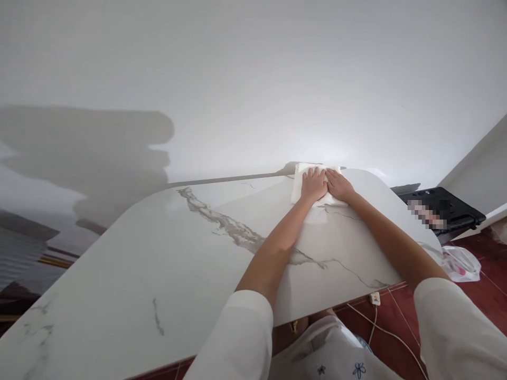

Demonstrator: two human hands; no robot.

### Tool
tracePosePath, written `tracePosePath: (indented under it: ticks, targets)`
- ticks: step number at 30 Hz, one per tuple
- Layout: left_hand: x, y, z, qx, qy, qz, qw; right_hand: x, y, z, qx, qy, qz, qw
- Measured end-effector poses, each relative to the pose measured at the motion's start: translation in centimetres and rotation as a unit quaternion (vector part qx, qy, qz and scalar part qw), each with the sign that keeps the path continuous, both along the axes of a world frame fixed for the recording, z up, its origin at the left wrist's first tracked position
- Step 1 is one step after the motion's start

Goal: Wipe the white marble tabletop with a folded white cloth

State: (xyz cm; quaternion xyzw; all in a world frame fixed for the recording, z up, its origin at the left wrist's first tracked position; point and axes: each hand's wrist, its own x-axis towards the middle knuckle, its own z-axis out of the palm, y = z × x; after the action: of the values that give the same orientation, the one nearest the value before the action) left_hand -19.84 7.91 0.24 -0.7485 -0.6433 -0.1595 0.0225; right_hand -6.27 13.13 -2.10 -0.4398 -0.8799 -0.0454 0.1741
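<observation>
A folded white cloth (pixel 298 186) lies at the far edge of a white marble-patterned table (pixel 174 253), close to the wall. Flat on the cloth, my left hand (pixel 314 184) presses down with its fingers stretched out and pointing away from me. Right beside it, my right hand (pixel 339 186) rests on the cloth too, its fingers extended and angled to the left, touching the left hand. Neither hand has its fingers wrapped round the cloth. Both arms reach forward across the tabletop, which has grey-brown veins.
A white wall (pixel 253 79) rises behind the table. To the right, a black case-like object (pixel 461 208) stands near the table's end. Below it on the red tiled floor (pixel 493 264) is a clear plastic bag (pixel 461 264). A white cable (pixel 396 336) with a plug end (pixel 375 299) runs near the front edge.
</observation>
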Motion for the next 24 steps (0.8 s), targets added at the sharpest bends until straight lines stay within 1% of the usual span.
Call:
tracePosePath:
  ticks: [4,10,18,24]
  targets:
    - [0.3,-1.4,0.0,0.006,-0.002,-0.001,1.000,0.5,-1.2,-0.4,0.005,0.012,-0.001,1.000]
    - [0.9,-3.9,0.0,0.010,-0.002,-0.008,1.000,1.0,-4.2,-0.3,0.005,-0.006,-0.022,1.000]
    - [2.0,-8.1,0.0,0.008,0.000,-0.008,1.000,2.5,-7.8,-0.6,0.024,0.001,0.010,1.000]
    - [2.8,-11.3,0.3,-0.006,-0.008,-0.012,1.000,3.5,-10.9,-0.5,0.010,-0.023,0.005,1.000]
